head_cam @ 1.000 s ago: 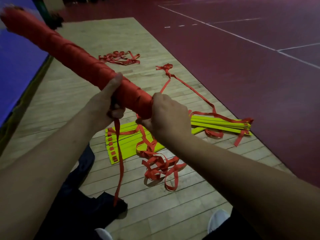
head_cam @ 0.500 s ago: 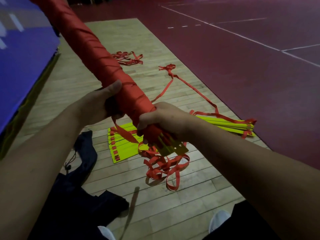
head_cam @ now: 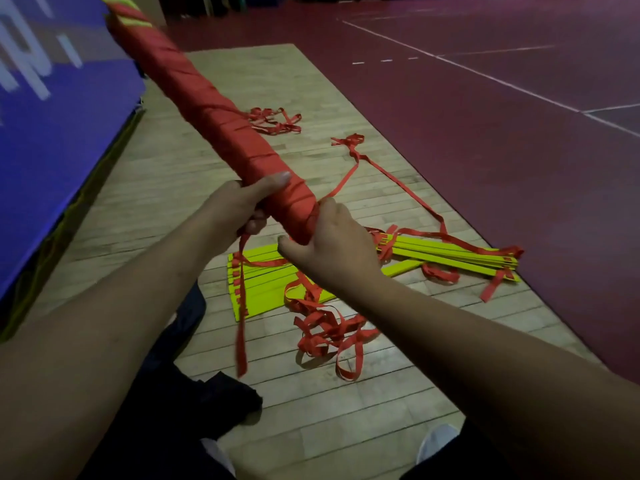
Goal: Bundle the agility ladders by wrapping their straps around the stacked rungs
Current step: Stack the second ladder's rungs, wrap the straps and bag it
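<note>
- While the wrapped bundle [head_cam: 221, 123] is slanting from the upper left of the frame down to the centre, the left hand [head_cam: 239, 209] is gripping it just above its near end. The thumb is lying along the top and the fingers are curling underneath, probably to stop the wound turns from slackening.
- The right hand [head_cam: 332, 247] is closing over the near end itself, with its back facing the camera. It is likely bracing the stacked rungs inside so the last turns can be pulled snug.
- A loose strap tail [head_cam: 241, 327] is hanging from under the left hand toward the lower centre. It appears to be the short length left to wind or tuck.
- More yellow rungs [head_cam: 450, 258] are lying stacked on the wooden floor [head_cam: 194, 161] at centre right. With their tangled straps [head_cam: 325, 327] spilling out in front, they are apparently waiting their turn.
- The right hand's fingers are hiding behind the bundle, so the exact hold is unclear. I cannot tell whether it is also pinching the thin strap [head_cam: 343, 180] running away from just above its knuckles.
- The upper left edge is cutting off the bundle's far end, where yellow is showing between turns. The right hand is covering the middle of the floor stack.
</note>
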The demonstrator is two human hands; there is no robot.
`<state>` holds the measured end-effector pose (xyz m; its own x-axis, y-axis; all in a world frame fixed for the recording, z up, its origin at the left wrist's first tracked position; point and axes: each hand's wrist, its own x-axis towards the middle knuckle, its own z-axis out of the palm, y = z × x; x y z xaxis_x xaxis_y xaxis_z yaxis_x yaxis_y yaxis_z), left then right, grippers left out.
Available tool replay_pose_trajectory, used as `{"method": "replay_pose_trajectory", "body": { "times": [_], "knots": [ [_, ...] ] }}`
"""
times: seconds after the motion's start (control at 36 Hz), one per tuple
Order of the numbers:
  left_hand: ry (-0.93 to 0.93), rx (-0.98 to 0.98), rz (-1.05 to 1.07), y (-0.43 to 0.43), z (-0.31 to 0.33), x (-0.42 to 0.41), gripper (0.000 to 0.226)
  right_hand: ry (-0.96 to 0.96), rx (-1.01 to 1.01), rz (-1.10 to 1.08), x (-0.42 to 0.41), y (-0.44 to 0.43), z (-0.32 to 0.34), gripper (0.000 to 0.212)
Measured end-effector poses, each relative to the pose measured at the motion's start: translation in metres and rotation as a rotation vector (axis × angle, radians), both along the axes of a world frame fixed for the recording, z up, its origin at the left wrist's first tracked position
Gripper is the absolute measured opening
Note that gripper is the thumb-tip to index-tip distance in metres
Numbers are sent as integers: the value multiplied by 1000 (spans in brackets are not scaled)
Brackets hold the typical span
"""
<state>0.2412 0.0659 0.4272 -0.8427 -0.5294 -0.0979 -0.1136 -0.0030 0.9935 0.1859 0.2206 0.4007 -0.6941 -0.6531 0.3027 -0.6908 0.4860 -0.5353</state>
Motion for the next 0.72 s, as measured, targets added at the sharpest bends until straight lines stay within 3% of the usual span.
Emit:
{"method": "replay_pose_trajectory", "body": {
  "times": [0.08, 0.19, 0.28, 0.36, 0.47, 0.58, 0.61, 0.72],
  "knots": [
    [53, 4, -115, -11, 8, 11, 48, -545, -147, 160, -12, 8, 24, 47],
    [60, 51, -260, -14, 11, 17, 85, -1243, -122, 417, -28, 21, 39, 39],
    [38, 35, -321, -7, 11, 19, 92, -1494, -38, 575, -24, 27, 36, 37],
    [4, -15, -349, -9, 13, 19, 90, -1353, -96, 479, -20, 23, 39, 18],
    [-103, -40, -387, -23, 19, 23, 92, -864, -84, 313, -24, 10, 35, 28],
    [-197, 10, -363, -23, 13, 19, 47, -612, -47, 199, -24, -1, 20, 20],
    [-180, 22, -357, -23, 10, 17, 45, -533, -24, 167, -24, -3, 17, 23],
    [-50, 106, -377, -21, 3, 8, 76, -91, 121, 20, -12, -4, 8, 27]
  ]
}}
